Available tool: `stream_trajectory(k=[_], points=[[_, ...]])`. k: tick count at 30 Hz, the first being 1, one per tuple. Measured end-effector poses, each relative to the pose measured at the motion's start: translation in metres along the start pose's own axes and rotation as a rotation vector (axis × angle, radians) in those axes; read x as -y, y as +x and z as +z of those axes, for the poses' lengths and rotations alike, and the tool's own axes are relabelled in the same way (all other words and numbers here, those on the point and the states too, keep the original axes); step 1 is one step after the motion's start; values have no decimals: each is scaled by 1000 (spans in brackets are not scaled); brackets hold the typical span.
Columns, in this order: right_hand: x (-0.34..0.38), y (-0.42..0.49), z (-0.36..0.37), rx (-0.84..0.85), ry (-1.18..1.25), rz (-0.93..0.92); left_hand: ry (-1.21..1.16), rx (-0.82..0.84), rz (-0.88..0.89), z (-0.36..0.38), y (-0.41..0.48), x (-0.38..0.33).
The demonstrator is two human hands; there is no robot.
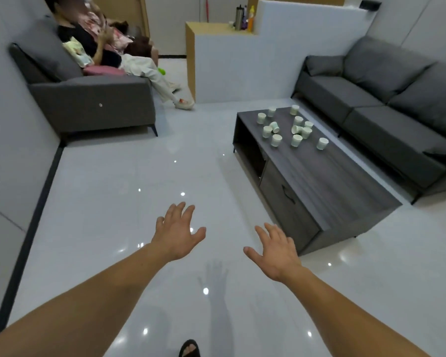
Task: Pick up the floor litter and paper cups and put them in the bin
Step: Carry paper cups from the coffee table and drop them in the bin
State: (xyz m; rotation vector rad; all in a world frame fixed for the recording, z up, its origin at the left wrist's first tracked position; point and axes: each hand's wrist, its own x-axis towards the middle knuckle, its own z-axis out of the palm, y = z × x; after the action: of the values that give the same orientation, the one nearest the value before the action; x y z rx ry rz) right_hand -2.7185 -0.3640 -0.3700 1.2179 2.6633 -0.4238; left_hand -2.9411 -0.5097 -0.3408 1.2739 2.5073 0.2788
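Hands: left hand [177, 231] and right hand [276, 252] reach forward above the floor, fingers spread and straight, holding nothing.
Cups: small pale green-white paper cups [296, 130] lie scattered on the surface's far half, some standing, some tipped over, well apart from both hands.
Surface: low dark grey wood-grain surface [332, 181], with an open shelf and a drawer in its side.
Floor: glossy white tiled floor [129, 202], dotted with light reflections.
Room: dark grey fabric sofa [386, 94] behind the surface; a matching grey sofa [88, 104] on the left, with people seated on it.
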Motion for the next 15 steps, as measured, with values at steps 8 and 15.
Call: stream_trajectory(k=[8, 15], points=[[-46, 110, -44, -16, 69, 141, 22, 72, 162, -6, 154, -57], [-104, 245, -74, -40, 100, 158, 45, 57, 217, -4, 303, -119]])
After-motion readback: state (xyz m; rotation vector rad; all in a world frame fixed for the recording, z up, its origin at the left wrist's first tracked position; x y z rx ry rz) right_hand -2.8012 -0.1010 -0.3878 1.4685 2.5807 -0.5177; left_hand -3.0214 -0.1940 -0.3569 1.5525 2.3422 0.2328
